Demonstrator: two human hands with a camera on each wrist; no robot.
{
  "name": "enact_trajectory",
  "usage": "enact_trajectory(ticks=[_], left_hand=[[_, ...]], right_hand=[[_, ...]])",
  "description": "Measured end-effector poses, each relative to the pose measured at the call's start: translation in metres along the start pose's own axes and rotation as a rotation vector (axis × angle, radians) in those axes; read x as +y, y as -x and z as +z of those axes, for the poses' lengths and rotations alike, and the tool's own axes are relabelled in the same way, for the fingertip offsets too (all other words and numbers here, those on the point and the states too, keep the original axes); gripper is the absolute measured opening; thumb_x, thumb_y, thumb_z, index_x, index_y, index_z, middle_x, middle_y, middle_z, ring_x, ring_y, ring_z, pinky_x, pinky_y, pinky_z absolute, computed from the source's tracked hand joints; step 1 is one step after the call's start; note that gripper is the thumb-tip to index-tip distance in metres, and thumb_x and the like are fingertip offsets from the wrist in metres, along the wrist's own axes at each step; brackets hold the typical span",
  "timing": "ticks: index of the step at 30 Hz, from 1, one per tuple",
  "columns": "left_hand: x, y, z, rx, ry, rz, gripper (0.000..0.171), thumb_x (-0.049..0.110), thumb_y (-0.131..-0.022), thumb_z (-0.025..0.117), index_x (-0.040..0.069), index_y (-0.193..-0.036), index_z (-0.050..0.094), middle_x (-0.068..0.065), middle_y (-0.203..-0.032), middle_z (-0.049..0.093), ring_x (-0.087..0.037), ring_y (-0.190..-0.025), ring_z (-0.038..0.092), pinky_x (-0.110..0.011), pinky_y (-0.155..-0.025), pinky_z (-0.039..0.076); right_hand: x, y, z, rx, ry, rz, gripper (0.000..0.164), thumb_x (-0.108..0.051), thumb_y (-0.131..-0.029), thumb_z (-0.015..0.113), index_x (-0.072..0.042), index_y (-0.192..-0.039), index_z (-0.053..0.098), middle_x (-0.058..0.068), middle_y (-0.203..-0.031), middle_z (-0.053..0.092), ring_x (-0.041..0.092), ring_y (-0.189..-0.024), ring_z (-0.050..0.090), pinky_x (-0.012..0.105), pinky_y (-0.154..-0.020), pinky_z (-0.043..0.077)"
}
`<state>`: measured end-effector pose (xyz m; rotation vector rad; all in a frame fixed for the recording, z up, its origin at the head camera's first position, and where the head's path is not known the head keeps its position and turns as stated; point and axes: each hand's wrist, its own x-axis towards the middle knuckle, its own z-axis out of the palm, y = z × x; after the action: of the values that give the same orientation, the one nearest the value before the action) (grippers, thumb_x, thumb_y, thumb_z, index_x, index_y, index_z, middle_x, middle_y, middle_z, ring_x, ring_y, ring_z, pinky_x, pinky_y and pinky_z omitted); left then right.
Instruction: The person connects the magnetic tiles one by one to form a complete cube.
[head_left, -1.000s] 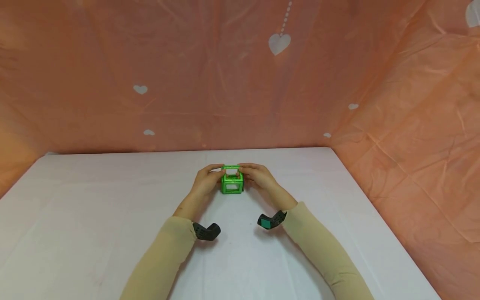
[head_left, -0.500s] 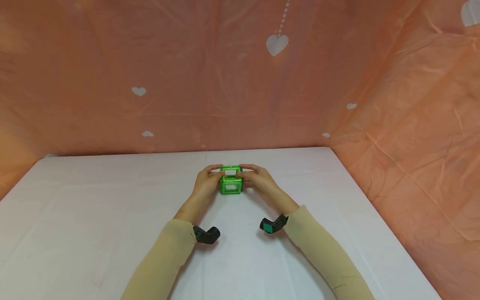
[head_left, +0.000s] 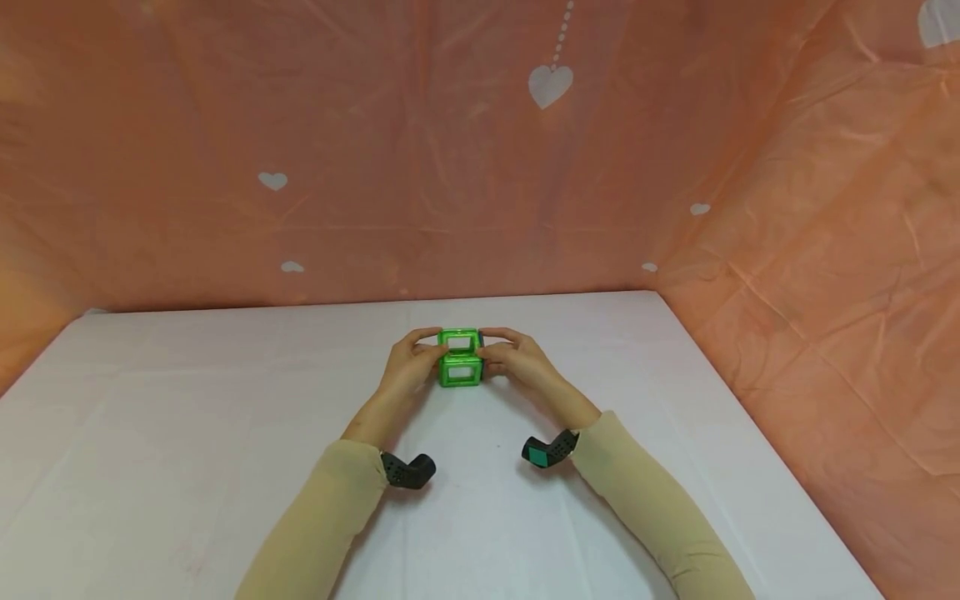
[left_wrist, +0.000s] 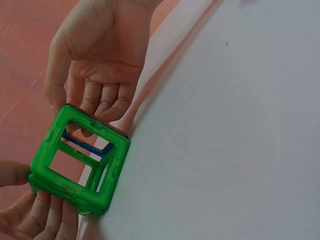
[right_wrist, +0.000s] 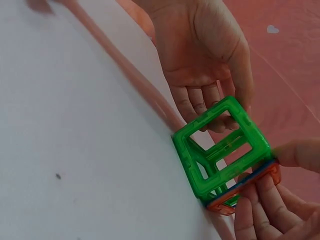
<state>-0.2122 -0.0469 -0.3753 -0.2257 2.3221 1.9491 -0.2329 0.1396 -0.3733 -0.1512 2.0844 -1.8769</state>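
Observation:
Both hands hold a hollow cube of green magnetic tiles [head_left: 461,360] at the middle back of the table. My left hand [head_left: 408,367] grips its left side, thumb on the near edge and index finger stretched along the top. On the other side, my right hand [head_left: 522,358] holds it in much the same way. An orange-red tile [right_wrist: 225,206] with a blue edge forms the right side, with right fingertips pressed against it in the right wrist view. In the left wrist view the open green frame [left_wrist: 48,145] faces the camera, its lower edge close to the tabletop.
A white cloth covers the table [head_left: 225,400]. Orange-pink curtains [head_left: 420,167] printed with pale hearts hang behind and on the right. Each wrist carries a black camera mount [head_left: 408,472], and sleeves are beige.
The right thumb has shifted slightly down to the near edge, and a dark blue edge shows at the cube's upper right. The view has drifted a little.

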Motion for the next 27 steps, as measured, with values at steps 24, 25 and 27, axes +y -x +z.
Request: enact_trajectory(ticks=[24, 25, 27], left_hand=[[0.003, -0.005, 0.006, 0.095, -0.095, 0.014, 0.037, 0.018, -0.096, 0.054, 0.007, -0.131, 0.057, -0.012, -0.093, 0.065, -0.011, -0.072, 0.05, -0.021, -0.061, 0.04], [0.003, -0.004, 0.006, 0.099, -0.102, 0.017, 0.037, 0.019, -0.096, 0.054, 0.007, -0.13, 0.057, -0.012, -0.093, 0.065, -0.011, -0.071, 0.05, -0.021, -0.06, 0.04], [0.003, -0.002, 0.006, 0.098, -0.113, 0.018, 0.037, 0.02, -0.096, 0.054, 0.007, -0.131, 0.057, -0.013, -0.095, 0.066, -0.011, -0.072, 0.05, -0.021, -0.06, 0.04]], right_hand=[[0.001, -0.015, 0.012, 0.158, 0.039, -0.031, 0.035, -0.013, -0.092, 0.06, 0.001, -0.124, 0.061, 0.01, -0.091, 0.069, 0.007, -0.069, 0.06, 0.023, -0.063, 0.051], [0.001, -0.015, 0.012, 0.143, 0.044, -0.037, 0.035, -0.014, -0.093, 0.06, 0.0, -0.125, 0.061, 0.012, -0.094, 0.069, 0.007, -0.069, 0.06, 0.023, -0.064, 0.051], [0.001, -0.015, 0.011, 0.111, 0.079, -0.043, 0.035, -0.015, -0.095, 0.058, -0.003, -0.128, 0.06, 0.015, -0.102, 0.07, 0.007, -0.072, 0.061, 0.023, -0.066, 0.052]])
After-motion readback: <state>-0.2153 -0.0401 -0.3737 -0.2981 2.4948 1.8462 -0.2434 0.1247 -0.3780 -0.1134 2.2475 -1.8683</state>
